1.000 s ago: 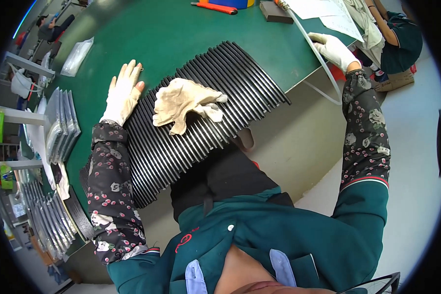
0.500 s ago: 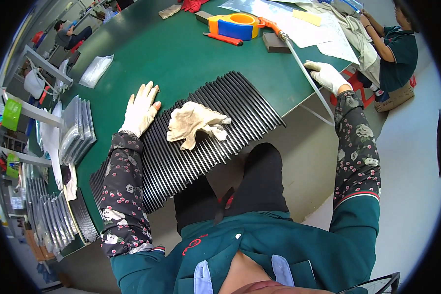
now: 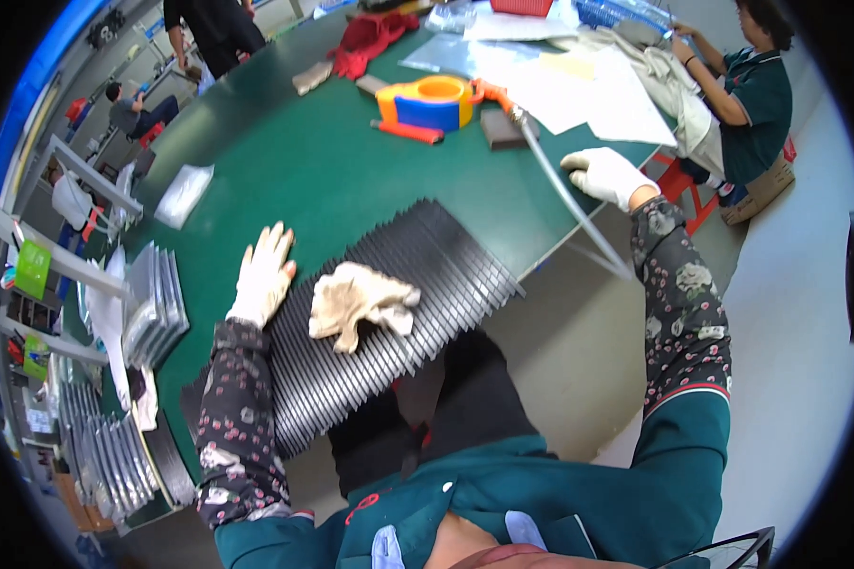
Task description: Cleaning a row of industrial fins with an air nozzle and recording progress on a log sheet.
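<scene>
A row of black rods (image 3: pixel 389 365) lies side by side along the table's near edge. On them rests a crumpled beige cloth (image 3: pixel 361 299). My left hand (image 3: pixel 261 280), in a white glove, lies flat beside the rods' far left side, fingers spread and holding nothing. My right hand (image 3: pixel 605 177), gloved too, rests near the table's right edge. Its fingers are loosely bent with no object visible in them. Just left of it a grey hose with an orange nozzle, an air gun (image 3: pixel 491 92), runs down off the table.
Farther back are an orange-and-blue tape dispenser (image 3: pixel 427 102), a red cutter knife (image 3: pixel 408 131), a dark block (image 3: pixel 506 129) and white papers (image 3: pixel 607 100). Bagged stacks (image 3: pixel 152 303) stand at the left. A co-worker (image 3: pixel 754 114) sits at the far right, handling something.
The whole view has shifted, so the table and rods appear lower. Both hands keep nearly the same places beside the rods and the table edge. A standing person now shows at the far left.
</scene>
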`<state>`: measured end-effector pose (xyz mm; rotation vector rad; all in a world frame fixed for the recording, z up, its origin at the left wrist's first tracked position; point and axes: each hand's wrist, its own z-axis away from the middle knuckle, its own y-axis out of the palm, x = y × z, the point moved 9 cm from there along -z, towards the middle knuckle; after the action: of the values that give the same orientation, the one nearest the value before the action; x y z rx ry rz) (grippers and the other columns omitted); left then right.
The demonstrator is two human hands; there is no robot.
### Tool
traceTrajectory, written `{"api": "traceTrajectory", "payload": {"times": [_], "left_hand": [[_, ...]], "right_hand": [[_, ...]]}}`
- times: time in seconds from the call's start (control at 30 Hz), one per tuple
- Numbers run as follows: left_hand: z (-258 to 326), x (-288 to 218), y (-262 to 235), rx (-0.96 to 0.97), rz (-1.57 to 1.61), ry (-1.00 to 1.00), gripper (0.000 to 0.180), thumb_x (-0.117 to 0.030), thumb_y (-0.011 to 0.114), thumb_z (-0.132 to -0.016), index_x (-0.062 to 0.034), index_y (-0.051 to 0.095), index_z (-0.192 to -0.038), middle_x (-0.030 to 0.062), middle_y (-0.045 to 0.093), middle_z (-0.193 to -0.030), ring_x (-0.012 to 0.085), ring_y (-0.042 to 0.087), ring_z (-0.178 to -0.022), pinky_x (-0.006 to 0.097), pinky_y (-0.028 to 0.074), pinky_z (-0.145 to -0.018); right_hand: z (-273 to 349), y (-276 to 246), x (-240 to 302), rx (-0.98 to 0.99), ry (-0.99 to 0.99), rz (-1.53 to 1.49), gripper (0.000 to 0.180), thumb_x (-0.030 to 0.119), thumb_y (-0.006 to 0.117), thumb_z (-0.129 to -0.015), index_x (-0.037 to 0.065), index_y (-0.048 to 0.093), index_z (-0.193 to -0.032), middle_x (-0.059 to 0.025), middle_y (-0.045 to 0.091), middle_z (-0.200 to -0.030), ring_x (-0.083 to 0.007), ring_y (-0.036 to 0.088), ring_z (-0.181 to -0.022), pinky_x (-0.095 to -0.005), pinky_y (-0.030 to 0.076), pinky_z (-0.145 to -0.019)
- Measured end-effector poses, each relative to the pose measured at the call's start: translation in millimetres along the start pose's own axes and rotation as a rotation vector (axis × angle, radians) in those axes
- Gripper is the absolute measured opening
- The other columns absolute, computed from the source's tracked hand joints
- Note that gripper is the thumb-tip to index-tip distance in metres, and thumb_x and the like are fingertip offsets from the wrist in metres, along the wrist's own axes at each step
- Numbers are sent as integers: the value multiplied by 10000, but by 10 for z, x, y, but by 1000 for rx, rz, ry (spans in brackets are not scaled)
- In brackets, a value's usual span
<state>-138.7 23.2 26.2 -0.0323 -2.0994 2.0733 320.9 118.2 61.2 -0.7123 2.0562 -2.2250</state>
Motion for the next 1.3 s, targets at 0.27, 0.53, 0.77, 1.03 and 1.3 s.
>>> {"api": "traceTrajectory", "payload": {"times": [0.27,0.53,0.77,1.03,1.3], "left_hand": [[274,-65,-72,-6,197,58,638,-211,467,-843,-18,214,-1397,125,248,-1452,301,203,-1353,446,139,-1092],[242,-196,-213,57,246,90,714,-564,207,-905,-70,178,-1420,218,251,-1422,412,221,-1319,525,135,-1063],[255,-216,-261,114,235,69,636,-514,234,-921,-104,200,-1406,247,266,-1395,462,263,-1275,580,145,-1040],[218,-244,-239,166,265,33,645,-549,237,-903,-90,266,-1355,249,322,-1332,471,303,-1226,593,168,-1016],[134,-290,-293,242,270,38,632,-471,408,-847,-46,333,-1309,228,318,-1350,438,282,-1257,571,163,-1028]], "right_hand": [[-817,-688,-232,-292,218,303,351,253,487,-799,176,619,-1115,-120,597,-1132,-284,563,-1040,-366,424,-913],[-2488,-600,-779,-291,255,363,336,110,473,-806,118,619,-1109,-126,460,-1310,-290,531,-1108,-403,411,-949],[-3135,-285,-1263,-226,410,318,475,157,438,-845,41,406,-1305,-220,571,-1112,-317,579,-1026,-400,442,-892],[-3315,-290,-1486,-272,582,178,547,139,394,-833,109,325,-1374,-237,578,-1100,-330,582,-1009,-403,442,-868],[-3528,-45,-2039,-247,553,212,544,321,153,-953,-8,557,-1110,-248,595,-1051,-385,561,-1017,-470,422,-881]]}}
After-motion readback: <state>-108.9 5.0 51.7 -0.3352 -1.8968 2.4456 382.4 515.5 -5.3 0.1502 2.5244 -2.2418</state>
